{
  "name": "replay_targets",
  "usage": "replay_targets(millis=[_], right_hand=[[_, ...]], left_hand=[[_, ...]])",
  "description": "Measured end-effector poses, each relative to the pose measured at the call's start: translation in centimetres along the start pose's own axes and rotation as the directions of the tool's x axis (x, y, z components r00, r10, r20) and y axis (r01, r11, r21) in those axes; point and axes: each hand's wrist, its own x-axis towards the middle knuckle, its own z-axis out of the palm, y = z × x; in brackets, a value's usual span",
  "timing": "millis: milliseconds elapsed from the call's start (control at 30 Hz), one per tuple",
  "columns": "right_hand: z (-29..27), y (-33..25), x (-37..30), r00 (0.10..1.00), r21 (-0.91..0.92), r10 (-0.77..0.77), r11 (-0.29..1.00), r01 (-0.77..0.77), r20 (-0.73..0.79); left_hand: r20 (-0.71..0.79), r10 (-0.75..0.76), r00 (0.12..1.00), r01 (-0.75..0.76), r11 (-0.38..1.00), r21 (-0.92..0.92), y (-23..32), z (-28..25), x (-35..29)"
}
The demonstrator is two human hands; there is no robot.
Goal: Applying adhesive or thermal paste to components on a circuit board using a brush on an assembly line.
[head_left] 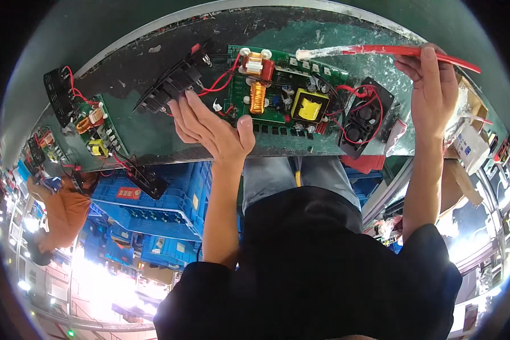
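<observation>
A long red brush [374, 50], its tip and lower handle smeared white, is pinched between the thumb and fingers of my right hand [433, 85]. The brush tip hovers at or just over the far edge of a green circuit board [283, 110], near several white upright pieces; contact cannot be made out. The board carries copper coils, a yellow transformer [310, 106] and red wires. My left hand [218, 127] is open, fingers stretched and resting against a black socket panel [173, 85] wired to the board. On the right, a black fan panel [365, 116] is wired to it too.
More boards with black panels, such as one green board [96, 127], lie leftward along the green bench [170, 141]. Blue crates [153, 209] stand below. A person in orange [65, 215] is at the far left. A cardboard box [473, 102] stands right, beside a white-smeared cloth or glove [396, 136].
</observation>
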Motion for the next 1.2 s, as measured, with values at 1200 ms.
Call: replay_targets(millis=[1200], right_hand=[[-0.5, 0.2, 0.8, 0.989, -0.035, -0.121, 0.992, 0.124, 0.081]], left_hand=[[-0.030, 0.013, 0.999, -0.013, 1.000, -0.003, -0.2, 0.4, -0.2]])
